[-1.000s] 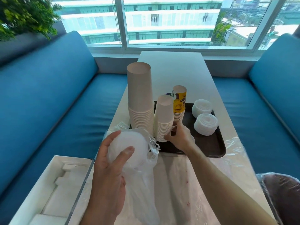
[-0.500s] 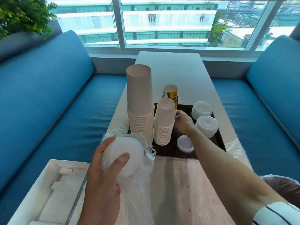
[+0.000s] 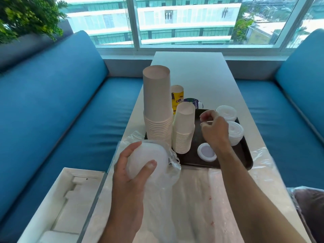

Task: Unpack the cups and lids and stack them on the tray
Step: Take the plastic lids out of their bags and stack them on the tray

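Observation:
A dark tray (image 3: 245, 161) on the white table holds a tall stack of paper cups (image 3: 157, 106), a shorter stack of cups (image 3: 184, 128), a yellow printed cup (image 3: 177, 98) behind them, two piles of white lids (image 3: 226, 113) (image 3: 236, 134) and a single lid (image 3: 206, 152) lying flat. My left hand (image 3: 129, 174) grips a stack of white lids (image 3: 149, 158) still inside a clear plastic bag, just in front of the tray's near left corner. My right hand (image 3: 214, 130) hovers over the tray's middle with loosely curled fingers, holding nothing that I can see.
Loose clear plastic wrap (image 3: 192, 199) covers the near table. A white box with foam inserts (image 3: 59, 207) sits at my lower left. Blue benches (image 3: 52, 111) flank the table, and a bagged dark item (image 3: 308, 207) lies on the right bench. A purple round lid (image 3: 192, 101) lies behind the tray.
My right hand set a single lid down near the tray's front and has lifted away over the tray's middle. My left hand keeps its grip on the bagged lids.

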